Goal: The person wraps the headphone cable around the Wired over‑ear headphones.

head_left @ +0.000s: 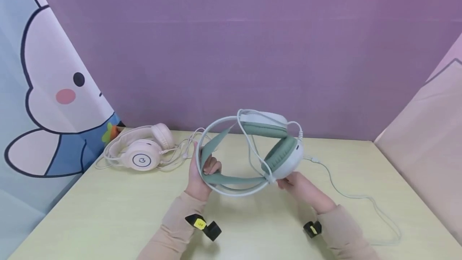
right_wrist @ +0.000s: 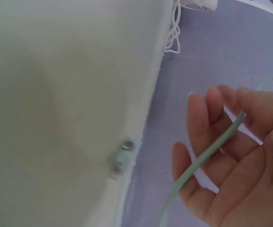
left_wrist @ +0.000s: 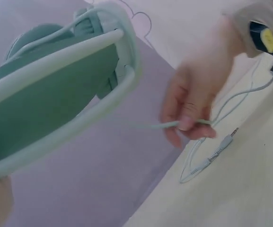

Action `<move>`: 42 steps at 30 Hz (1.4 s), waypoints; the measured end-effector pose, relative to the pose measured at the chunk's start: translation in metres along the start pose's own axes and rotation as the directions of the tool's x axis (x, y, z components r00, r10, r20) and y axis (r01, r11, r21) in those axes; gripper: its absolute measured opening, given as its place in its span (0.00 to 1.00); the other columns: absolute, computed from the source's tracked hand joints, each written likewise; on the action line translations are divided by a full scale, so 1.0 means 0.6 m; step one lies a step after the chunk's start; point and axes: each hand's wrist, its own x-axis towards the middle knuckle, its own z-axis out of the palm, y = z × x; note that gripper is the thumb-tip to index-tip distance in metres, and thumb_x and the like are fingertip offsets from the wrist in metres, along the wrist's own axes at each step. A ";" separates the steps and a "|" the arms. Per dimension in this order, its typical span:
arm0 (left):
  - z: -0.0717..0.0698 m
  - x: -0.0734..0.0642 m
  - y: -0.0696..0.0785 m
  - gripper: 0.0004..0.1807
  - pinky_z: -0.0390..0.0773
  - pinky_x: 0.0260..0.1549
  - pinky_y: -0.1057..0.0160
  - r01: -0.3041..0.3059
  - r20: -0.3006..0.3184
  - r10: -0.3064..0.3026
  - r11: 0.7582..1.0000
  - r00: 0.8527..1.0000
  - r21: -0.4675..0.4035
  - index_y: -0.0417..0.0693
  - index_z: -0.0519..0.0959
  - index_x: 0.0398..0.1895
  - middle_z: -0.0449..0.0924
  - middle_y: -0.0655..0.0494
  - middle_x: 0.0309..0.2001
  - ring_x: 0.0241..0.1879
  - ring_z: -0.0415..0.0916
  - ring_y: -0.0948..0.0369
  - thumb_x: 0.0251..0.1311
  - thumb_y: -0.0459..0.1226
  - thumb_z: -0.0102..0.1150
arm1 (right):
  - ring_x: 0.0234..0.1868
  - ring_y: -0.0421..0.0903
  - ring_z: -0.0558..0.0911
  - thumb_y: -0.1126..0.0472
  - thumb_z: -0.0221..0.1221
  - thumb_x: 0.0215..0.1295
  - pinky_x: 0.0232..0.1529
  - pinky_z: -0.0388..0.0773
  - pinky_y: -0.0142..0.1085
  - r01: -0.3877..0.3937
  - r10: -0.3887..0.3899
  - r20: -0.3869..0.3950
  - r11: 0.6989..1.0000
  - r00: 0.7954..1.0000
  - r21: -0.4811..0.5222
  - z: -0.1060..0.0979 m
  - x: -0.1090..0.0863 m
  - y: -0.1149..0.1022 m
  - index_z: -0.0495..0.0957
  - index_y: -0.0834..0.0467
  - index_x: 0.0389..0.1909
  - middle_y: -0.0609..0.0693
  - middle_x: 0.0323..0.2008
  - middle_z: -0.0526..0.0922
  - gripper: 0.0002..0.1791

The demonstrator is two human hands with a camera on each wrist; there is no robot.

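Evidently, we have a cable step in hand: as we read it, the green headset (head_left: 279, 156) is having its own lead gathered round it. We see it held up above the table (head_left: 108, 212), tilted, with its headband (head_left: 231, 179) toward the left and its ear cups toward the right. Our left hand (head_left: 196, 182) grips the headband, fingers curled round it. Our right hand (head_left: 296, 183) is just below the lower ear cup, and in the left wrist view we see its thumb and fingers pinching the cable (left_wrist: 164, 125). From the right wrist, we find that cable crossing loosely bent fingers. A thin length loops over the ear cups, and more trails over the table on the right. Two plugs (left_wrist: 225, 143) show against the tabletop; we cannot tell whether they lie on it or hang. A pale headset (head_left: 142, 157) lies at the back left, untouched, its cord (head_left: 185, 149) bunched beside it. To our judgement, the next move calls for a steady left grip while the right hand guides the cable around the headset, with light, even tension and the plugs clear of snags.
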 end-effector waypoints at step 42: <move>0.002 0.002 0.025 0.32 0.57 0.12 0.73 -0.154 -0.237 0.165 0.986 0.957 0.064 0.47 0.66 0.10 0.61 0.59 0.06 0.08 0.55 0.66 0.68 0.57 0.36 | 0.22 0.29 0.60 0.73 0.63 0.54 0.22 0.65 0.24 0.105 -0.140 -0.065 0.918 0.988 -0.382 -0.013 -0.036 -0.104 0.85 0.63 0.40 0.39 0.20 0.70 0.12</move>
